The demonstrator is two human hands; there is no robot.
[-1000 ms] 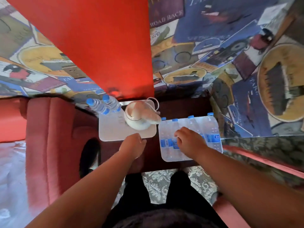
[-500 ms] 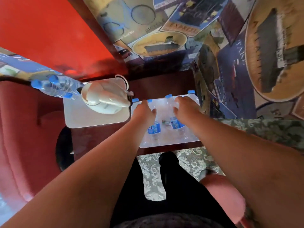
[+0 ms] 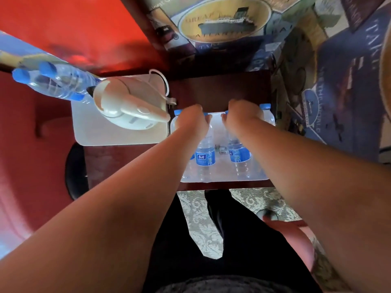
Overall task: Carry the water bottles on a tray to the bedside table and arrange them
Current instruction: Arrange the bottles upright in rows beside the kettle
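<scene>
A clear tray (image 3: 224, 179) rests on the right half of the dark wooden bedside table (image 3: 218, 92). Several small water bottles with blue labels (image 3: 205, 157) stand in it, one with its blue cap (image 3: 265, 107) showing at the far right corner. My left hand (image 3: 190, 120) is curled over the bottle tops at the tray's far left. My right hand (image 3: 243, 114) is curled over the tops of the bottles (image 3: 239, 155) on the far right. Both sets of fingertips are hidden behind the bottles.
A white tray (image 3: 118, 138) on the table's left half carries a cream electric kettle (image 3: 127, 106) and two upright bottles (image 3: 59, 83). Red upholstery (image 3: 31, 166) stands at left, a patterned wall at right. Patterned carpet (image 3: 196, 218) lies below the table's front edge.
My left hand left the white tray's edge and joined the right hand over the bottles. Both hands then slid farther back toward the bottle caps. My head has leaned closer.
</scene>
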